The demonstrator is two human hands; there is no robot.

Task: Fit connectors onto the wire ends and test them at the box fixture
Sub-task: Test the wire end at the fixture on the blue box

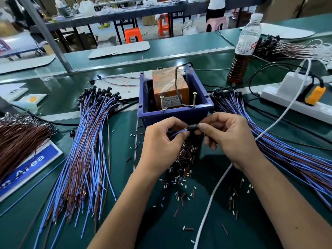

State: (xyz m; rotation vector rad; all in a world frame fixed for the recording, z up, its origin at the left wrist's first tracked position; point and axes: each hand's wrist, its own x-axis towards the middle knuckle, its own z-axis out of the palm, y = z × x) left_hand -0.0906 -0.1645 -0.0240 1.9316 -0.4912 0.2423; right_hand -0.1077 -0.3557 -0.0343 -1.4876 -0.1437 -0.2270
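a small black connector (194,127) sits in mid-air just in front of the blue box fixture (175,114), held between both hands. the right hand (231,139) pinches it with thumb and forefinger curled onto its right end, the other fingers folded loosely under the palm. the left hand (161,141) pinches the thin blue wire pair (177,132) that runs into the connector's left end, its fingers curled around the wires just beside the connector body. the two hands are close together, nearly touching at the fingertips.

the box fixture is an open-topped blue bin holding an orange taped block (169,87) with a dark cable coming out of it; two screws (194,99) stand upright at its near rim.

under the hands, a scatter of small cut brown, blue and white sleeve pieces (181,169) lies on the green table (161,221). to the left a large fan of blue and brown wires (84,150) spreads out, black connectors at its far end. to the right another bundle of blue and brown wires (287,150) lies with its black ends near the box. a white cable (213,194) crosses the table toward a white power strip (287,99) with a yellow plug. a bottle of brown liquid (242,51) stands behind.
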